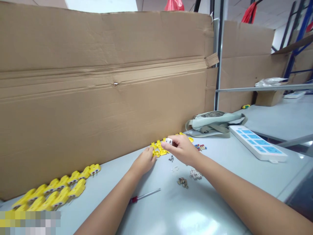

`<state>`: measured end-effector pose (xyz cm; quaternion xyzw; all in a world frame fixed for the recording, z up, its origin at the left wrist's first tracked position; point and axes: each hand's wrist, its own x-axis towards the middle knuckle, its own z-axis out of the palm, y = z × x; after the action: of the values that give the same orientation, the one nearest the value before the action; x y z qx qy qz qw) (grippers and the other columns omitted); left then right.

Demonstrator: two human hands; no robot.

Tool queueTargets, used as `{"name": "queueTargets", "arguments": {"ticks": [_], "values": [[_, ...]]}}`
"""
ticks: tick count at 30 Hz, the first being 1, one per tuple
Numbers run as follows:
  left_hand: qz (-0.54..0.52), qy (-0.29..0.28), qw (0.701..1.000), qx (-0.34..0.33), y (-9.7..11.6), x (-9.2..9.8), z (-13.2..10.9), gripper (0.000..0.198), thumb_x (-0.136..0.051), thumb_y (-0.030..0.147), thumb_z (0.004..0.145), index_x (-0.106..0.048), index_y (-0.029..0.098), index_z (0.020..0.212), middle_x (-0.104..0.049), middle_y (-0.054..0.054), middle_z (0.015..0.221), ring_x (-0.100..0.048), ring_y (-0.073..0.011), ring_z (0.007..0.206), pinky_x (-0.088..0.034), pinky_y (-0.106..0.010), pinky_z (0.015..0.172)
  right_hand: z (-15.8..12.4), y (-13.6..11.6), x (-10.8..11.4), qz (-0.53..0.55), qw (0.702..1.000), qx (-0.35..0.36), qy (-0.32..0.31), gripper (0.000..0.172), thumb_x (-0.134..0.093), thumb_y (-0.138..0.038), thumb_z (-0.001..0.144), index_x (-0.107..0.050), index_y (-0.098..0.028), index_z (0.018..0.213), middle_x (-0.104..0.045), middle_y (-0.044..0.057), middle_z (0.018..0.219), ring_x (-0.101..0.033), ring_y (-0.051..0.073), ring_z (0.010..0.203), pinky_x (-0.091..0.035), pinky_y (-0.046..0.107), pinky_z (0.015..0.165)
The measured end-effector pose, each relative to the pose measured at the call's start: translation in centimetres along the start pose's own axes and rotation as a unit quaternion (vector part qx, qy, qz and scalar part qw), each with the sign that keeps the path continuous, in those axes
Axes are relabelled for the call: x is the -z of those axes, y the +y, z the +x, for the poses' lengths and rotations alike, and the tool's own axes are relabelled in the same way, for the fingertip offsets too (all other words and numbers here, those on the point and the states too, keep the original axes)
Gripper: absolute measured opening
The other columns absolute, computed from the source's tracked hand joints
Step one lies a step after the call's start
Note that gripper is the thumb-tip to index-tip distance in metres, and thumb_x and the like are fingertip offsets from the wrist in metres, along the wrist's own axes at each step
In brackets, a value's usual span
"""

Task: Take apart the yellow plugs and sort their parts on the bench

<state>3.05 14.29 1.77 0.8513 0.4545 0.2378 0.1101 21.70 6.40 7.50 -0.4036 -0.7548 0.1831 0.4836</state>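
Observation:
My right hand [183,149] is raised over the table, pinching a small white block-shaped plastic part [168,141] with dark holes between thumb and fingers. Lower and to the left, my left hand [144,160] rests by the yellow plastic shell pieces [161,151], its fingers bent together against the nearest one. Whether those fingers grip a shell is hidden. Close to the hands lie a few small screws [171,159], tiny white pieces [175,169], a heap of white plastic parts [196,174] and brass-coloured metal parts [183,182].
A screwdriver [146,195] lies beside my left forearm. Rows of yellow plugs [61,195] stand at the left. Small red and blue parts [201,147], a grey-green bag [215,122] and a white power strip [259,143] are on the right. A cardboard wall [105,124] closes the back.

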Motion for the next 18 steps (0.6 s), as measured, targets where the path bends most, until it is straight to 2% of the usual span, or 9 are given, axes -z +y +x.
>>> {"name": "queueTargets", "arguments": {"ticks": [3,5,7,8,9,10,12,15,18], "values": [[-0.022,0.042,0.998,0.049,2.0,2.0,-1.7,0.023,-0.046,0.029,0.08,-0.057,0.014,0.094,-0.06,-0.01,0.084,-0.058,-0.0246,0.078,-0.045,-0.039,0.072,-0.2,-0.1,-0.2,-0.033,0.999,-0.005,-0.023,0.04,-0.043,-0.043,0.084,-0.03,-0.018,0.056,-0.029,-0.006,0.051,-0.025,0.006,0.047,-0.016,0.021,0.045],[-0.073,0.061,0.992,0.077,3.9,3.5,-3.6,0.031,-0.039,0.038,0.084,-0.054,0.016,0.099,-0.06,-0.006,0.083,-0.058,-0.0192,0.068,-0.047,-0.033,0.064,-0.5,-0.3,-0.7,-0.06,0.996,0.009,-0.063,0.041,-0.044,-0.046,0.084,-0.034,-0.018,0.056,-0.033,-0.006,0.051,-0.028,0.007,0.048,-0.017,0.021,0.045],[-0.298,0.06,0.945,0.118,6.0,4.7,-5.8,0.035,-0.041,0.043,0.083,-0.055,0.015,0.101,-0.061,-0.006,0.082,-0.059,-0.017,0.067,-0.048,-0.03,0.064,-1.1,-0.6,-1.7,-0.081,0.99,0.038,-0.111,0.041,-0.046,-0.048,0.083,-0.039,-0.017,0.058,-0.038,-0.005,0.052,-0.032,0.007,0.048,-0.019,0.021,0.046],[-0.372,0.054,0.917,0.132,6.9,5.1,-6.8,0.037,-0.044,0.044,0.082,-0.055,0.015,0.101,-0.061,-0.005,0.082,-0.06,-0.0165,0.067,-0.048,-0.03,0.065,-1.5,-0.7,-2.2,-0.089,0.986,0.054,-0.132,0.039,-0.047,-0.047,0.083,-0.042,-0.017,0.059,-0.041,-0.004,0.053,-0.034,0.007,0.049,-0.021,0.02,0.047],[-0.406,0.047,0.901,0.147,7.6,5.3,-7.8,0.035,-0.05,0.043,0.079,-0.057,0.015,0.098,-0.062,-0.004,0.079,-0.06,-0.0159,0.066,-0.048,-0.029,0.067,-1.9,-0.8,-2.8,-0.098,0.982,0.069,-0.148,0.037,-0.05,-0.045,0.082,-0.045,-0.016,0.06,-0.043,-0.003,0.054,-0.035,0.008,0.05,-0.022,0.02,0.047],[-0.407,0.036,0.899,0.159,8.2,5.3,-8.7,0.033,-0.057,0.041,0.075,-0.06,0.015,0.095,-0.063,-0.003,0.076,-0.059,-0.0152,0.067,-0.047,-0.029,0.069,-2.2,-0.9,-3.5,-0.107,0.979,0.084,-0.155,0.034,-0.053,-0.042,0.081,-0.048,-0.016,0.06,-0.046,-0.003,0.055,-0.037,0.008,0.05,-0.023,0.02,0.048],[-0.392,0.035,0.902,0.179,8.5,5.1,-10.1,0.029,-0.068,0.038,0.067,-0.063,0.015,0.086,-0.065,-0.003,0.079,-0.06,-0.0158,0.07,-0.047,-0.027,0.07,-2.8,-0.8,-4.6,-0.129,0.971,0.122,-0.157,0.027,-0.058,-0.035,0.079,-0.052,-0.015,0.061,-0.049,-0.002,0.056,-0.039,0.008,0.052,-0.025,0.02,0.05],[-0.406,0.018,0.89,0.208,7.3,4.2,-11.1,0.033,-0.074,0.036,0.06,-0.064,0.015,0.082,-0.064,-0.002,0.069,-0.06,-0.0166,0.068,-0.048,-0.028,0.066,-3.2,-0.3,-5.6,-0.15,0.961,0.175,-0.153,0.02,-0.061,-0.028,0.077,-0.056,-0.015,0.062,-0.052,0.0,0.057,-0.041,0.009,0.052,-0.028,0.021,0.051],[-0.445,0.054,0.876,0.179,5.7,3.3,-11.4,0.035,-0.078,0.029,0.053,-0.062,0.016,0.081,-0.066,-0.004,0.081,-0.061,-0.0191,0.079,-0.049,-0.029,0.071,-3.1,0.0,-5.4,-0.119,0.958,0.191,-0.176,0.016,-0.062,-0.029,0.076,-0.061,-0.015,0.068,-0.056,0.001,0.06,-0.046,0.01,0.054,-0.033,0.02,0.051]]}}
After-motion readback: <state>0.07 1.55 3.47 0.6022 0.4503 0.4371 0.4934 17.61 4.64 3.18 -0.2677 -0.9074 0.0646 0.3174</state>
